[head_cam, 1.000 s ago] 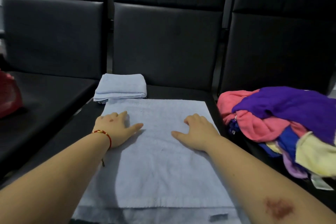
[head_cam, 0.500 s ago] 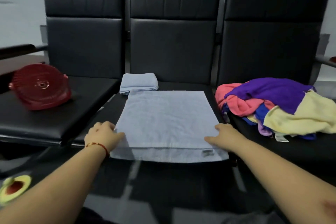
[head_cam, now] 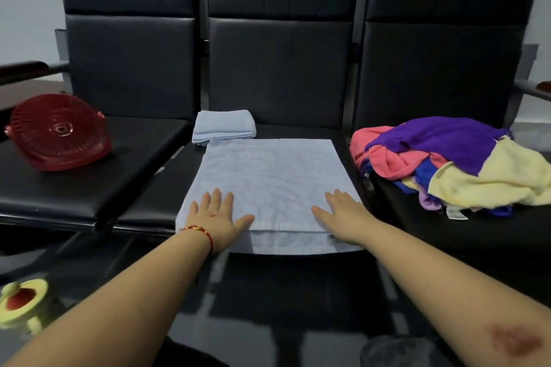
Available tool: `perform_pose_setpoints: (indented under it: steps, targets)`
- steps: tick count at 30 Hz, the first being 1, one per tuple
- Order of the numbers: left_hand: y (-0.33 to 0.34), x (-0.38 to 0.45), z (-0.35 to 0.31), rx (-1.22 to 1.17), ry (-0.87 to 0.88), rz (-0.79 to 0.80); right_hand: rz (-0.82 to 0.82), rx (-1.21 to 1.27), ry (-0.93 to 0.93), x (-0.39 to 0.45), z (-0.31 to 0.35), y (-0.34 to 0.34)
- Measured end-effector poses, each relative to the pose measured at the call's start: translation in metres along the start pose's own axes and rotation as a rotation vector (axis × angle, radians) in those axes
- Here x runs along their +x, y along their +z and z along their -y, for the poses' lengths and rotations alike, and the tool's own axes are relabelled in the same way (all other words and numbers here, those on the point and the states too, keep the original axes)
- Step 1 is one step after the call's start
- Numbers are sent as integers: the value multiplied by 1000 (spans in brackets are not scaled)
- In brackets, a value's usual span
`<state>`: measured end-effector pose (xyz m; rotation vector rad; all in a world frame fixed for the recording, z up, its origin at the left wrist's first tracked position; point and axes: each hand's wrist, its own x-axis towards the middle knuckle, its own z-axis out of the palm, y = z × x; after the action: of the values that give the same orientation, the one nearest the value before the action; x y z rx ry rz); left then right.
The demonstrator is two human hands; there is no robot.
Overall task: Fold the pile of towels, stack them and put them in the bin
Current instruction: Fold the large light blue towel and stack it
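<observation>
Both hands, left hand [head_cam: 215,219] and right hand [head_cam: 346,217], lie flat, fingers spread, on half-folded blue towel [head_cam: 271,179] on bench [head_cam: 298,131], folded towel [head_cam: 223,126] behind, unfolded pile [head_cam: 453,164] right.

One view only, worn on the person's head, wide-angle, looking forward and slightly down at the middle seat [head_cam: 268,176]. It sits close, forearms reaching in from the bottom edge toward that seat. The seat backs rise straight ahead behind it, neighbouring seats spread out to either side, and dark floor shows nearest the lens, below the seat's front edge.
</observation>
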<state>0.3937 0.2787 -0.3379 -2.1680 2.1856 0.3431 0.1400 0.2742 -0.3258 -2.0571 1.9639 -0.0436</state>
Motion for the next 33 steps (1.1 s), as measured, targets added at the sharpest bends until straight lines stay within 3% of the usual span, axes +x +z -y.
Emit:
perform_pose_setpoints:
  steps: [7, 13, 19, 25, 33]
  targets:
    - [-6, 39, 1, -9, -77, 38, 31, -82, 47, 35, -2, 12]
    - [-1, 58, -2, 14, -74, -108, -2, -85, 27, 57, -6, 10]
    - [-2, 55, 8, -148, -47, -263, -138, 22, 17, 50, -12, 8]
    - [-16, 39, 46, -271, -194, -241, -182, 222, 154, 32, -36, -10]
    - [-27, 14, 72, -273, -342, -237, -207, 258, 253, 3, -58, -23]
